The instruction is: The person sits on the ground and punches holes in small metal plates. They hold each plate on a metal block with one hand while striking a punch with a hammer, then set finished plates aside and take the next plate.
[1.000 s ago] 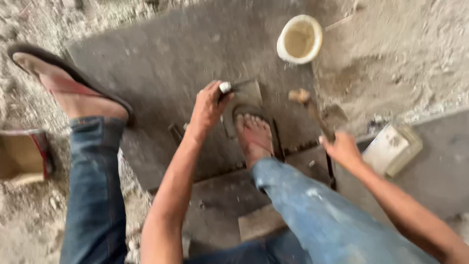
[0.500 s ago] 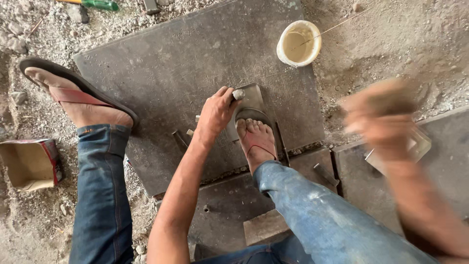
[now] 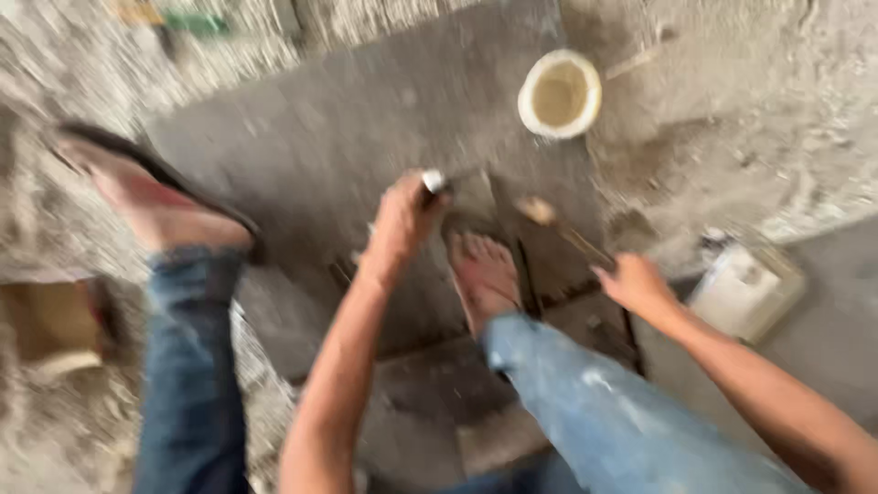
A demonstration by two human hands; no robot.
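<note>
Your left hand (image 3: pixel 402 220) is clamped on a chisel (image 3: pixel 433 181), tip on the small tile piece (image 3: pixel 476 197) under your foot (image 3: pixel 485 274). Right hand (image 3: pixel 636 285) grips a hammer (image 3: pixel 549 220) at 3 o'clock. No break visible; blurred. White bucket (image 3: pixel 560 93) at 12.

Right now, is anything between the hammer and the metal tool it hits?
Nothing visible. The hammer in the right hand lies right of the chisel held by the left hand, with bare stone slab between; the picture is blurred.
</note>
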